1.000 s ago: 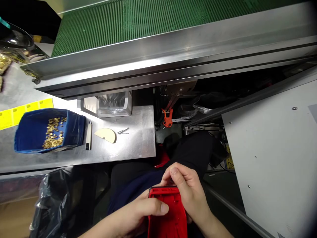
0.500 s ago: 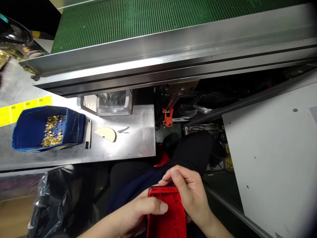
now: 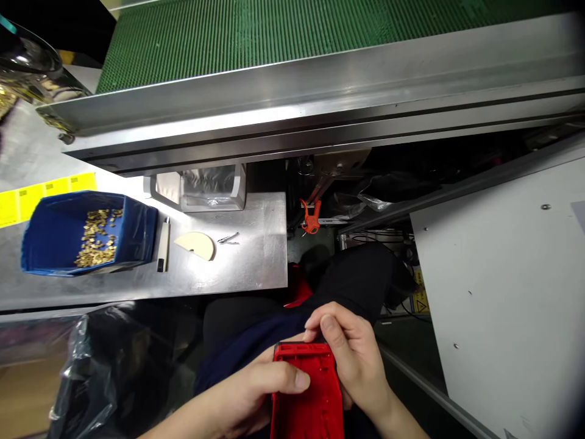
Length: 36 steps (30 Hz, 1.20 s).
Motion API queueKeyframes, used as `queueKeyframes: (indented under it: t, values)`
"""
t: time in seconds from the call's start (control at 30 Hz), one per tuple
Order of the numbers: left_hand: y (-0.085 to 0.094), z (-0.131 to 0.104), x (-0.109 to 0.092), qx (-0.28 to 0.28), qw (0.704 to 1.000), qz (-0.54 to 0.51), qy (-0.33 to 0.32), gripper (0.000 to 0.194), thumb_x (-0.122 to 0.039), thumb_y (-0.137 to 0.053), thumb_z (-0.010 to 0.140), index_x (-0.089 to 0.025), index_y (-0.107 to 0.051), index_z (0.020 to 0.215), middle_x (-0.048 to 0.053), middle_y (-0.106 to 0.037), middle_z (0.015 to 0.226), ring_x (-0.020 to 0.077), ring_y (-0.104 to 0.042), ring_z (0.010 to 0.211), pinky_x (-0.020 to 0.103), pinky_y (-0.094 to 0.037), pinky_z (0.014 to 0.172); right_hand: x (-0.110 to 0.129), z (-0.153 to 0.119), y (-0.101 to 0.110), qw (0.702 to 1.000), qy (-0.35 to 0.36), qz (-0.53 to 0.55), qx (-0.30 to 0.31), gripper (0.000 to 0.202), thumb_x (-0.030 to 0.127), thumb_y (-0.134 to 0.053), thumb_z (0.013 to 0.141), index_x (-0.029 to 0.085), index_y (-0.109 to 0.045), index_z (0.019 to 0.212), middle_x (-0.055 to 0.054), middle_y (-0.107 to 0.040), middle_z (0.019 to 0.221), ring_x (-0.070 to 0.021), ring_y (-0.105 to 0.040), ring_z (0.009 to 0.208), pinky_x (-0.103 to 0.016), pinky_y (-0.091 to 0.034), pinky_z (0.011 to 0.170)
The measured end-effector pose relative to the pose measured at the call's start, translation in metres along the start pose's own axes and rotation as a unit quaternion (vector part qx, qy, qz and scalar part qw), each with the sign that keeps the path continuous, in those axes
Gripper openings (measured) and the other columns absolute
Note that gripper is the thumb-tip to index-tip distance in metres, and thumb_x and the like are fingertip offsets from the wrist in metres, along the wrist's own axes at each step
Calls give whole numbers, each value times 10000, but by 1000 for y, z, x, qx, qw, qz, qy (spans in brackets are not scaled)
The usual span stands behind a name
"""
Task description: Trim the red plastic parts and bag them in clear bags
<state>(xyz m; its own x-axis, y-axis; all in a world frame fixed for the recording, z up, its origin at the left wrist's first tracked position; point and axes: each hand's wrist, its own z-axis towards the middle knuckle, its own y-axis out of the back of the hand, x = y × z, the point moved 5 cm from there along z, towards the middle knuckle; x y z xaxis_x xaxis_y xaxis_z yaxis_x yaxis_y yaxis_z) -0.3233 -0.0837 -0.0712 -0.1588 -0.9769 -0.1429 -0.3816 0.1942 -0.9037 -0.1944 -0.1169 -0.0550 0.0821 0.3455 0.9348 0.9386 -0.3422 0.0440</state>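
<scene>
A red plastic housing (image 3: 315, 405), hollow and tray-like with a dark strip along its top edge, lies over my lap at the bottom of the head view. My left hand (image 3: 260, 384) grips it from the left, the thumb pressed on its inner floor and the other fingers hidden beneath. My right hand (image 3: 354, 353) is closed around the upper right corner. Its curled fingertips rest at the top edge, with the thumb close to the index finger. Whether a small part sits between those fingertips, I cannot tell.
On the metal bench (image 3: 265, 256) at left are a blue bin (image 3: 50, 238) of small brass pieces, a pen-like tool (image 3: 163, 244), a cream half-disc (image 3: 195, 245) and tweezers (image 3: 228, 238). A green conveyor (image 3: 274, 30) runs across the back. An orange air gun (image 3: 311, 216) hangs ahead; a white panel (image 3: 507, 262) stands right.
The fingertips of my right hand have drawn slightly right along the housing's top edge and curled more. My left hand and the housing have hardly moved.
</scene>
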Motion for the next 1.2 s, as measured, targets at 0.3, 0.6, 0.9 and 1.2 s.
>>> queueKeyframes:
  t: [0.3,0.6,0.9,1.2]
  values:
    - [0,-4,-4,17,1000,-6,-18,379,-290,-648,852,-96,-659,1178,195,-759,1068,316,-740,996,372,-546,867,-7,-2,0,997,-1,-24,-77,324,407,-467,1072,230,-698,929,-15,-688,811,-165,-647,771,-254,-500,720]
    - [26,-32,-6,-4,995,-29,-97,510,-563,-672,916,-129,-622,1180,245,-737,1152,352,-717,1057,459,-521,934,-25,32,22,963,41,-196,-179,318,425,-526,1024,208,-611,807,8,-575,733,-153,-539,668,-260,-428,616]
    - [74,-90,1,-134,961,-91,-224,675,-621,-683,887,-133,-649,1351,221,-560,1487,469,-546,1328,622,-371,1158,-45,172,-118,912,150,-373,83,173,265,-555,975,243,-684,1088,-67,-699,1144,-240,-630,1104,-373,-475,1005]
    - [58,-123,8,-56,955,-100,-273,807,-370,-846,793,-250,-483,1504,186,-551,1489,493,-504,1360,623,-424,1094,-45,198,-136,884,150,-434,89,131,286,-556,933,230,-572,1050,-64,-659,1023,-250,-619,957,-361,-467,878]
